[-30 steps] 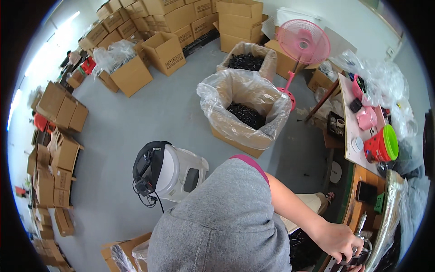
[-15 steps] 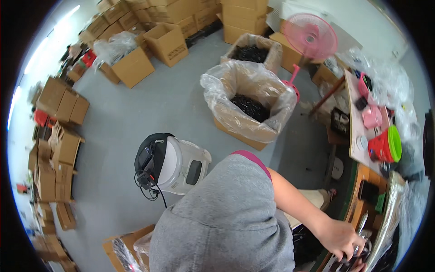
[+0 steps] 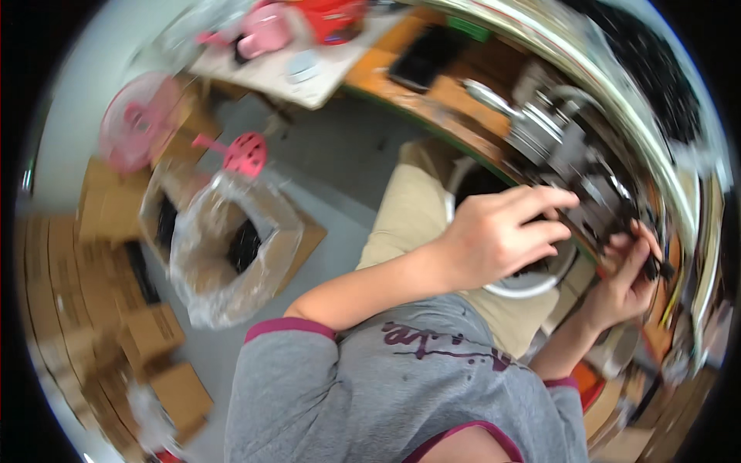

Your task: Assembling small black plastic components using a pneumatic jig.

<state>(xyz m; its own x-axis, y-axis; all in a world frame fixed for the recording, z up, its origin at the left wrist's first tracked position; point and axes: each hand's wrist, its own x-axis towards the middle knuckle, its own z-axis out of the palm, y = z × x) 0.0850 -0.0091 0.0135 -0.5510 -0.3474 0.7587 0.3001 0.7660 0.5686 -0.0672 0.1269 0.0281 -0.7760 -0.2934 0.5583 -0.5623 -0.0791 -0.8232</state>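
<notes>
My left hand (image 3: 502, 235) hangs over the rim of a white bucket (image 3: 540, 289) between my knees. Its fingers are bent and spread apart, and nothing shows in them. Just beyond the fingertips stands a metal bench device (image 3: 536, 133) with a lever handle (image 3: 486, 96), fixed at the edge of the wooden workbench (image 3: 374, 77). To the right, my right hand (image 3: 621, 289) is at the bench edge with its fingers closed around a small black part (image 3: 658, 270). Blur hides that part's exact kind. Dark pieces lie inside the bucket, partly covered by my left hand.
A black phone-like slab (image 3: 428, 58) lies on the bench. On a pale table (image 3: 312, 92) are a pink jug (image 3: 266, 31), a red container (image 3: 332, 17) and a white lid (image 3: 302, 66). A plastic-lined carton (image 3: 201, 270) and a pink fan (image 3: 137, 119) stand left.
My view has swung right toward the bench, so the lined carton and fan now appear at the left. Both hands and the bucket have come fully into sight; the picture is more blurred.
</notes>
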